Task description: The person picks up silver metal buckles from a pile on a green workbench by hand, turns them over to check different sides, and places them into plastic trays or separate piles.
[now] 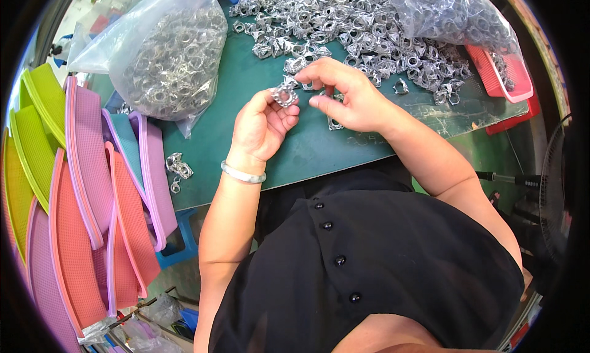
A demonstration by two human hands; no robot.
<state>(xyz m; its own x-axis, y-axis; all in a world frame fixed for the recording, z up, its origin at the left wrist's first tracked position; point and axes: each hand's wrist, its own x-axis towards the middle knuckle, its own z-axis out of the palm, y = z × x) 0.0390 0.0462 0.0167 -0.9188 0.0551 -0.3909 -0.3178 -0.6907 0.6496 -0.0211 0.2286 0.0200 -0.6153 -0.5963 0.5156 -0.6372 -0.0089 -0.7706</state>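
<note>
Held between the thumb and fingers of my left hand (261, 129) is a small silver metal ring-shaped casting (284, 97), raised just over the table, its round opening facing up. My right hand (351, 101) hovers close on the right, thumb and forefinger spread apart. Its forefinger tip is by the upper edge of the casting; whether they touch I cannot tell. The other right fingers are partly hidden. Another silver casting (335, 124) shows below the right hand, partly covered by it. Behind both hands spreads a large heap of similar castings (362, 24) on the green table (246, 162).
A clear plastic bag of castings (178, 58) stands at left, another bag (452, 15) at far right above a pink basket (513, 76). Colourful nested baskets (86, 162) crowd the left side. Few loose castings (179, 166) lie near the table's left edge. A fan (553, 187) stands right.
</note>
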